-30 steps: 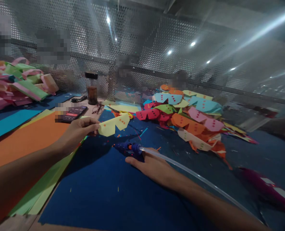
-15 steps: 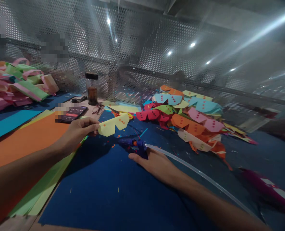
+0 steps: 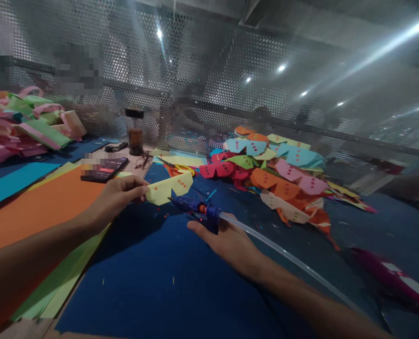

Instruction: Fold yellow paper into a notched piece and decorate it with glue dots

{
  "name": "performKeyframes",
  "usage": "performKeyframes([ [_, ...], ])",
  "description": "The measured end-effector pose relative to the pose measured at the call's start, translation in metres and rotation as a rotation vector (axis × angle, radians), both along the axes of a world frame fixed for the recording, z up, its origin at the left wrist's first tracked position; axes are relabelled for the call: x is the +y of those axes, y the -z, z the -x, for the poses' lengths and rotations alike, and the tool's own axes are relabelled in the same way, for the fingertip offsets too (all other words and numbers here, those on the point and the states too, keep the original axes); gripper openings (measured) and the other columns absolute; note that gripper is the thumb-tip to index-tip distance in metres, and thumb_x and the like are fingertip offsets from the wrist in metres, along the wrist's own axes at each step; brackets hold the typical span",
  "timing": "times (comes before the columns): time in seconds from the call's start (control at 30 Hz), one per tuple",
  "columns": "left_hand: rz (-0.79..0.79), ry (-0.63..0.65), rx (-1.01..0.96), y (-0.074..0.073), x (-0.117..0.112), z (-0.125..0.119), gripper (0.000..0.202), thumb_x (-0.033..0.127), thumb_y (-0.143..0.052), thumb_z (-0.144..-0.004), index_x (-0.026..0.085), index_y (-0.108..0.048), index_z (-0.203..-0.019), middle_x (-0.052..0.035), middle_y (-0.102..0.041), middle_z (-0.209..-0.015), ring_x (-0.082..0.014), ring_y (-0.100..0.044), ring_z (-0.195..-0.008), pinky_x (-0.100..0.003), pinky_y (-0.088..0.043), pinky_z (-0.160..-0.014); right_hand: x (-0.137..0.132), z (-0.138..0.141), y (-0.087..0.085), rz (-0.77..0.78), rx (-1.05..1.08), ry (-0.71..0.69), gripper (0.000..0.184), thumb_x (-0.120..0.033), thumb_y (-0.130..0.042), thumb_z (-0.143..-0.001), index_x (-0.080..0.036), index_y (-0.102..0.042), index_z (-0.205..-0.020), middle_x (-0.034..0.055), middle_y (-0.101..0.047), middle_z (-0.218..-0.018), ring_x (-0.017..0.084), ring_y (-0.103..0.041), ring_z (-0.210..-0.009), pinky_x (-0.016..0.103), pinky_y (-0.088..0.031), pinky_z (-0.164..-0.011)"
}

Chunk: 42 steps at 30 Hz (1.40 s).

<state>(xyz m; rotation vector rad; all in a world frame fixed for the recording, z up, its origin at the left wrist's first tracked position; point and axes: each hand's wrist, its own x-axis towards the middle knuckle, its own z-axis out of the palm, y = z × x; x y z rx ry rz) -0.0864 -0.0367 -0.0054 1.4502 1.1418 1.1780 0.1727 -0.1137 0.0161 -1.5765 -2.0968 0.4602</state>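
Pinched between the thumb and fingers of my left hand (image 3: 126, 197) is a pale yellow paper cutout (image 3: 160, 190), notched at its lower edge and marked with small orange pieces. My right hand (image 3: 235, 240) grips a blue glue gun (image 3: 191, 205), its fingers partly hidden behind the gun. A long clear glue stick (image 3: 276, 242) sticks out of the gun's back and runs over my right forearm. The nozzle points left, at the cutout's lower edge near the notch; whether they touch I cannot tell. Blue sheet (image 3: 152, 292) lies below both hands.
Similar colored paper cutouts (image 3: 283, 183) are heaped at the right. Yellow-handled scissors (image 3: 183, 169), a phone (image 3: 105, 168) and a dark-lidded jar (image 3: 135, 134) stand or lie beyond my hands. Orange paper (image 3: 46, 202) lies left, folded paper pieces (image 3: 28, 122) behind it, a purple item (image 3: 389, 275) at right.
The glue gun's nozzle has risen slightly and now points at the cutout. My left hand has shifted a little right and down with the cutout, which is tilted slightly differently.
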Motion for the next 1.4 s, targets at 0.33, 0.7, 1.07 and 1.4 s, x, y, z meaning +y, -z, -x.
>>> performKeyframes([
  [0.33,-0.027,0.043,0.095,-0.01,-0.016,-0.012,0.023,0.042,-0.074,-0.07,0.02,-0.073,-0.077,-0.0029,-0.071,-0.071,-0.0172,-0.061,-0.066,-0.029,-0.048,-0.063,-0.005,0.005,0.006,-0.098,0.008,-0.031,0.035,-0.054,-0.06,-0.091,-0.021,-0.063,-0.081,-0.0005,-0.066,-0.071,0.015,-0.057,-0.062,0.026,-0.036,-0.057],
  [0.7,-0.011,0.038,0.077,-0.012,-0.018,-0.012,0.022,0.041,-0.075,-0.067,0.021,-0.074,-0.076,-0.002,-0.069,-0.068,-0.0168,-0.061,-0.064,-0.028,-0.048,-0.061,-0.007,0.006,0.002,-0.127,-0.035,-0.105,0.036,-0.051,-0.058,-0.094,-0.02,-0.057,-0.076,-0.0025,-0.063,-0.07,0.011,-0.053,-0.058,0.024,-0.032,-0.058],
  [1.07,-0.019,0.044,0.082,-0.01,-0.016,-0.011,0.021,0.041,-0.075,-0.068,0.021,-0.073,-0.076,-0.0016,-0.068,-0.066,-0.0171,-0.06,-0.062,-0.028,-0.047,-0.059,-0.006,0.004,0.004,-0.131,-0.055,-0.124,0.037,-0.052,-0.056,-0.095,-0.02,-0.054,-0.076,-0.0032,-0.063,-0.07,0.011,-0.053,-0.058,0.024,-0.032,-0.059],
  [1.4,0.005,0.044,0.081,-0.012,-0.016,-0.011,0.02,0.04,-0.075,-0.068,0.021,-0.073,-0.075,-0.0018,-0.069,-0.068,-0.0164,-0.06,-0.064,-0.029,-0.048,-0.062,-0.005,0.003,0.005,-0.13,-0.059,-0.113,0.036,-0.051,-0.056,-0.095,-0.02,-0.054,-0.076,-0.0024,-0.062,-0.069,0.012,-0.053,-0.058,0.025,-0.031,-0.057],
])
